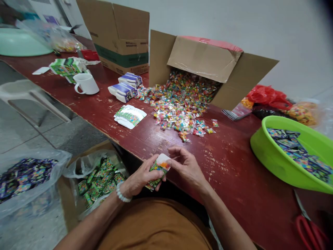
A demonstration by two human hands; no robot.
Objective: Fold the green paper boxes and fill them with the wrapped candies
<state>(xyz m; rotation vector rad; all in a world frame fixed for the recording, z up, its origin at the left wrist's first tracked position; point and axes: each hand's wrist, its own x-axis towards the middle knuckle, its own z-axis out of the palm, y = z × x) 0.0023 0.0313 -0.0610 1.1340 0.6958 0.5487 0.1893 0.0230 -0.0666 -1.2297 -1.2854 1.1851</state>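
Note:
My left hand (142,177), with a pale bead bracelet on its wrist, is wrapped round a small green printed box (159,168) at the table's near edge. The white flap of the box stands up, and something orange shows at its mouth. The thumb and forefinger of my right hand (186,166) pinch the flap's edge, its other fingers curled above. Beyond the hands lies a heap of small clear candy packets (179,116), spilling from a tipped cardboard box (205,55). Left of the heap is a flattened green-and-white carton (130,116).
A lime-green basin (262,149) with dark packets stands right, red-handled scissors (308,222) below it. Purple-and-white cartons (124,91), a white mug (87,84) and green cartons (68,66) stand left. Below the table edge, plastic bags hold dark packets (24,177) and green boxes (101,178).

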